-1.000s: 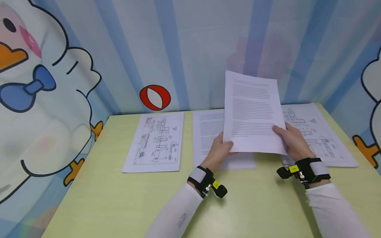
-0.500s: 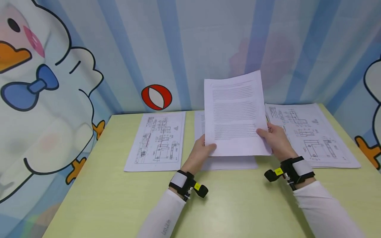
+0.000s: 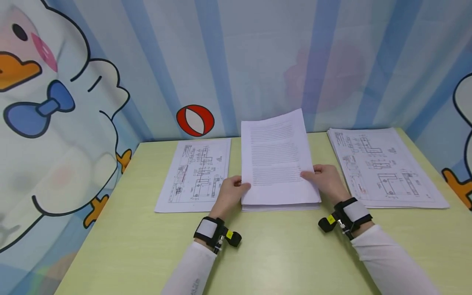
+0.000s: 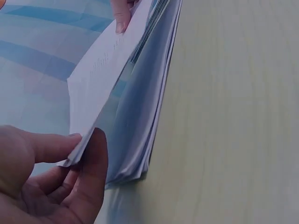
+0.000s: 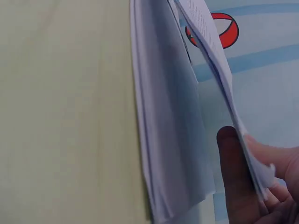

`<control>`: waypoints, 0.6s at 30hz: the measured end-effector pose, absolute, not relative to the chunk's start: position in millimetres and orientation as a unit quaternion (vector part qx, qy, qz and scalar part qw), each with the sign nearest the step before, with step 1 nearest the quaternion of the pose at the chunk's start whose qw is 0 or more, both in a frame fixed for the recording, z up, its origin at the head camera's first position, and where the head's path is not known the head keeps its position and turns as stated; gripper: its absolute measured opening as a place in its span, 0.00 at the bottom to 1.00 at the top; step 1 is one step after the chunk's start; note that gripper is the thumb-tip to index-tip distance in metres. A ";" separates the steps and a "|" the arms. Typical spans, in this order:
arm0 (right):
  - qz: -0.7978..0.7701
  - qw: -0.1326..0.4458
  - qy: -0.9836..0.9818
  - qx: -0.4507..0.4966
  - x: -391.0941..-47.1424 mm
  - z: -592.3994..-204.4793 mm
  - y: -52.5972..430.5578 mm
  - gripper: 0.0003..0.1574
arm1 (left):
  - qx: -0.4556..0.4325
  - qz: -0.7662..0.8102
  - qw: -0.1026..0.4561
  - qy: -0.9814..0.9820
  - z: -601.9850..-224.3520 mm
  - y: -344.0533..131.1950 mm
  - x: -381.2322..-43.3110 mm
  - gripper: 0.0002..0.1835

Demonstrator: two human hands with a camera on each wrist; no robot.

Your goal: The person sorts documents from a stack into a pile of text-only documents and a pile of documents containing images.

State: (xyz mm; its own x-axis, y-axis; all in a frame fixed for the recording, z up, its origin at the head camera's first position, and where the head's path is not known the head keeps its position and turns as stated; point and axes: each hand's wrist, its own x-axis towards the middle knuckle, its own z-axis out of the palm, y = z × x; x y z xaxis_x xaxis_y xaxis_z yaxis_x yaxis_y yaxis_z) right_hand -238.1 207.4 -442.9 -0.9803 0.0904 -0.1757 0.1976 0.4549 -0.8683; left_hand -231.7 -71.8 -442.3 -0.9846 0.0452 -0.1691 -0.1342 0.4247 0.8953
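Both hands hold a thin stack of text-printed paper [image 3: 274,159], tilted up over the middle paper stack [image 3: 280,207], whose front edge peeps out below. My left hand [image 3: 229,194] pinches the held sheets at their lower left edge, thumb in front and fingers behind, as the left wrist view shows. At the right edge my right hand [image 3: 328,180] pinches them the same way. In the right wrist view the held sheets [image 5: 217,60] stand apart from the lower stack [image 5: 163,126] on the table.
A stack of technical drawings [image 3: 195,176] lies at the left of the table [image 3: 273,254], another drawing stack [image 3: 387,168] at the right. Behind the table hangs a striped blue curtain [image 3: 258,61] with cartoon prints.
Both hands have carried the held sheets leftward and down, from between the middle and right stacks to just above the middle stack. The right drawing stack is now uncovered.
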 end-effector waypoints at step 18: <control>-0.446 0.060 0.891 0.059 -239.2 -447.2 210.3 0.30 | -0.019 0.520 0.110 0.847 -445.2 -85.1 -227.4 0.23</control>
State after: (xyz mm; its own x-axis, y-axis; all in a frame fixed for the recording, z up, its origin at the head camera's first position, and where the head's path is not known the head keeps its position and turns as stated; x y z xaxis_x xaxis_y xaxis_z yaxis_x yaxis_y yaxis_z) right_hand -239.2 210.3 -447.2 -0.9859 0.0515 -0.1592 0.1582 0.5958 -0.7874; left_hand -227.4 -85.1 -445.2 -0.9752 0.0823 -0.2055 -0.1460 0.4586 0.8766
